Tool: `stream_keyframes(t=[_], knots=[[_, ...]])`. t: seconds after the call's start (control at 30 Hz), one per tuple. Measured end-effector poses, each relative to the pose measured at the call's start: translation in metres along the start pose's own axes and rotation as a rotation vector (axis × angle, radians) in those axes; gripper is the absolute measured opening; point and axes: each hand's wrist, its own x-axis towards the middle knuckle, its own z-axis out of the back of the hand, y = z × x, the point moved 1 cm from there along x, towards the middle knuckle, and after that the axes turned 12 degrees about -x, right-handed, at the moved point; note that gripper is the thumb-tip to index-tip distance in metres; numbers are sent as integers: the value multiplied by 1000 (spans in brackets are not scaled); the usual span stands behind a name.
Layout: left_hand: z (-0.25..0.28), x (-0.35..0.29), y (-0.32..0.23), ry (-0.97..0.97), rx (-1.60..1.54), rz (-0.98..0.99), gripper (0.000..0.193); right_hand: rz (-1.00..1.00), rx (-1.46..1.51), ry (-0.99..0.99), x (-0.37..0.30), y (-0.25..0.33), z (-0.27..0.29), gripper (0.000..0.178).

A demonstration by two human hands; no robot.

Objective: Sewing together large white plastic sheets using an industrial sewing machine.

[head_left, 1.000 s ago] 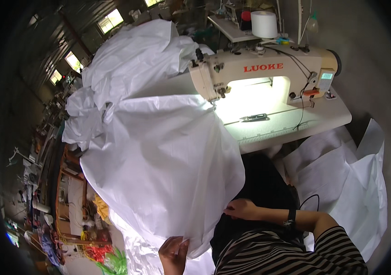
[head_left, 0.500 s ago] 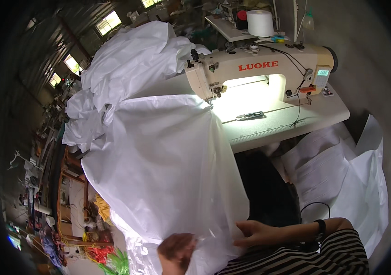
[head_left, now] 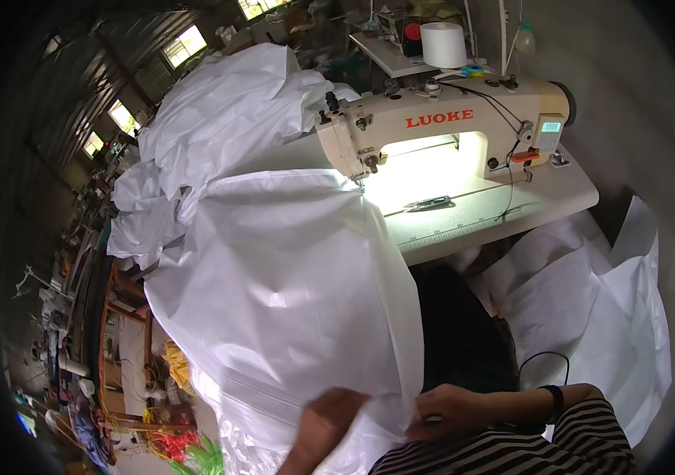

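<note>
A large white sheet (head_left: 282,293), smooth and slightly shiny, hangs from the sewing machine (head_left: 504,111) toward me over the table's front edge. Its far edge lies beneath the needle area. Low in the picture, my left hand (head_left: 329,419) is closed on the sheet, its fingers curled and partly hidden. My right hand (head_left: 444,408) pinches the sheet's right side edge, close to my body. A pair of thread snips (head_left: 430,203) rests on the lit machine bed, beyond both hands.
More white sheeting (head_left: 219,111) is heaped behind and left of the machine. Another white pile (head_left: 575,293) lies at the right, below the table. A white thread cone (head_left: 444,45) stands behind the machine. A wooden frame (head_left: 147,348) and coloured scraps are at the lower left.
My left hand has moved up and to the right, closer to my right hand. The sheet's lower part has shifted, and a band of folds now shows across it.
</note>
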Motion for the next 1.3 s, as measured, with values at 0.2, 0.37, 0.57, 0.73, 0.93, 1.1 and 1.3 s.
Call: stream_keyframes(t=[0.2,0.37,0.57,0.73,0.93,1.1,1.3], knots=[[-30,-7,-43,-180,-657,344,17,213,-535,50,9,9,-19,25],[-26,-14,-41,-158,-941,625,22,617,-752,-112,24,23,-12,23],[-20,23,-48,-391,-31,-148,20,148,-634,-344,58,-75,35,26],[-29,56,-40,174,-160,-227,10,-386,-138,-133,87,-161,7,30],[-29,51,-20,355,-294,-70,14,-605,95,-479,109,-140,79,43],[-28,64,-6,338,-177,-210,13,-633,-1261,-137,135,-109,74,54],[-20,99,39,359,-35,-109,10,-637,-1239,-169,129,-116,62,57]])
